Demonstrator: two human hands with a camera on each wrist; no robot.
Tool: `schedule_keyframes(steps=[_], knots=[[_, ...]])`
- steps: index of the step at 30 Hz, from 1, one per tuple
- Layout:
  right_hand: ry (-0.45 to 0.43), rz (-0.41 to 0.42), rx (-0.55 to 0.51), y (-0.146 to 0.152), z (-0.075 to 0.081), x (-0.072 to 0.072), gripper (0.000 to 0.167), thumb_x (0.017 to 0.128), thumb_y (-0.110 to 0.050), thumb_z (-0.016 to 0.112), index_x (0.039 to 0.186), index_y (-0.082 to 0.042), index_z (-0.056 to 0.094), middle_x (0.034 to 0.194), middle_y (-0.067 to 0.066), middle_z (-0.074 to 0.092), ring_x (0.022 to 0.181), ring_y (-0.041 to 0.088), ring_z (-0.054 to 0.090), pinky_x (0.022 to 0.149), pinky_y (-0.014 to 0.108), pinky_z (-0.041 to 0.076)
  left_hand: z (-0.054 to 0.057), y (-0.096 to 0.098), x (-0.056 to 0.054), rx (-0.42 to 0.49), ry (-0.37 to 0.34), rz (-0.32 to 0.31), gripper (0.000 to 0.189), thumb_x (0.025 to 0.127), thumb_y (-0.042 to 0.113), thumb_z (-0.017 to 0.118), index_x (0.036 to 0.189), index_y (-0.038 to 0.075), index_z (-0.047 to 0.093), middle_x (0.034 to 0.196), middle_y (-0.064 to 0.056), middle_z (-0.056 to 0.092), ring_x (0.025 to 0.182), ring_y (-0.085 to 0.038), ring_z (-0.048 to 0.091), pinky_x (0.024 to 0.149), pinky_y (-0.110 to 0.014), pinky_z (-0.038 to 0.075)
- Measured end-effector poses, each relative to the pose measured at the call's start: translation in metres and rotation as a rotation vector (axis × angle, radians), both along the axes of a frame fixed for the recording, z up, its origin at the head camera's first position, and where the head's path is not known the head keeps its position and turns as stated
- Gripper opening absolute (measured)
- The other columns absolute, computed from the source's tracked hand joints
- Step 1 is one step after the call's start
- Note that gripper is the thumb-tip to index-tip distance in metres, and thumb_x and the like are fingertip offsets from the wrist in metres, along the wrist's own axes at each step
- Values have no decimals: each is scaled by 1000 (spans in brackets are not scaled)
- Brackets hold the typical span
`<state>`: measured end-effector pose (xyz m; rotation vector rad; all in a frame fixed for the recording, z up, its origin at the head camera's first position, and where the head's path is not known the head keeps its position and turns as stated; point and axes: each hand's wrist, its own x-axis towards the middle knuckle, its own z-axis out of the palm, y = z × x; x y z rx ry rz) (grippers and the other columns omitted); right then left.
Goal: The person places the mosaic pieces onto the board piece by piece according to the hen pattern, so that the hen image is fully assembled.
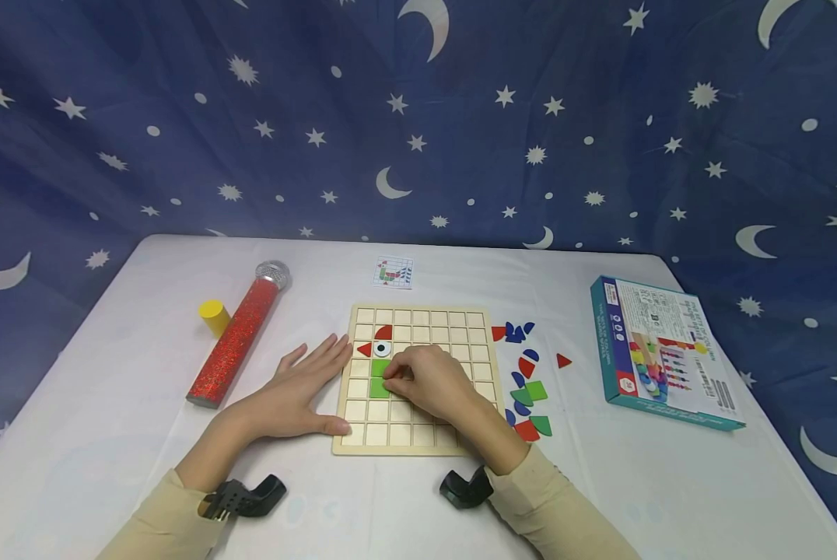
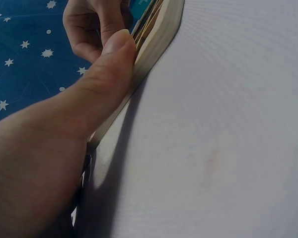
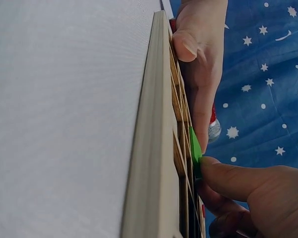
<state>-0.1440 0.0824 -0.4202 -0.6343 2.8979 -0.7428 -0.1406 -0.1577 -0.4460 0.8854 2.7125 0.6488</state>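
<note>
A wooden grid board (image 1: pixel 359 450) lies flat on the white table. In its left columns sit a red quarter-round piece (image 1: pixel 385 333), a red triangle (image 1: pixel 365 350), a white square with an eye (image 1: pixel 382 348) and a green square (image 1: pixel 379 364). Just below that one, my right hand (image 1: pixel 432 379) pinches another green square (image 1: pixel 379 388) by its edge; the right wrist view shows this green piece (image 3: pixel 194 151) tilted up from the grid against the thumb. Spread along the board's left edge, my left hand (image 1: pixel 295 397) rests with its fingers straight and its thumb at the lower corner.
Loose red, blue and green pieces (image 1: pixel 537 390) lie right of the board. A pattern card (image 1: pixel 393 272) is behind it. To the left are a red glitter microphone (image 1: pixel 236 338) and a yellow cylinder (image 1: pixel 214 316). A teal-edged box (image 1: pixel 663 350) lies at the right.
</note>
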Motion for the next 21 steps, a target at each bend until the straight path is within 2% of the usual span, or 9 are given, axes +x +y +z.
schedule_keyframes(steps=[14, 17, 21], knots=[[-3, -1, 12, -3, 4, 3, 8, 84, -30, 73, 87, -22, 74, 74, -13, 65, 65, 3, 54, 60, 19, 43, 4, -3, 4, -2, 6, 1, 115, 68, 75, 63, 152, 10, 20, 161, -2, 10, 149, -26, 4, 117, -54, 1], [-4, -32, 7, 2, 12, 3, 9, 84, -31, 72, 89, -23, 74, 78, -13, 66, 67, 4, 54, 63, 20, 44, 4, -3, 3, -3, 6, -2, 114, 68, 74, 63, 152, 10, 19, 161, -3, 10, 149, -26, 5, 117, -54, 1], [-7, -78, -22, 22, 30, 0, 13, 85, -29, 71, 95, -22, 74, 85, -12, 68, 69, 7, 54, 64, 23, 46, 3, -1, 1, -11, 5, -7, 115, 68, 74, 63, 152, 11, 18, 161, -3, 11, 149, -25, 6, 117, -53, 2]])
